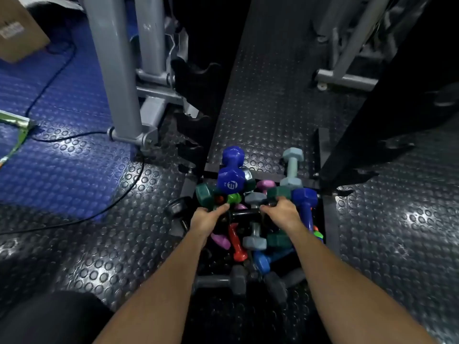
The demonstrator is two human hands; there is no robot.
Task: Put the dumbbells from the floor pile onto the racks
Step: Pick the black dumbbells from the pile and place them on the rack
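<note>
The left hand (207, 218) reaches into the floor pile of dumbbells (255, 219), fingers curled at a dark green dumbbell (205, 194) on the pile's left edge; whether it truly grips is hard to tell. Right of it, the right hand (282, 211) curls over a black dumbbell (244, 214) mid-pile.

Mixed-colour dumbbell pile (250, 219) heaped on studded floor; large blue dumbbell (231, 172) on top; pale grey-green dumbbell (292, 167) at far right edge.
</note>
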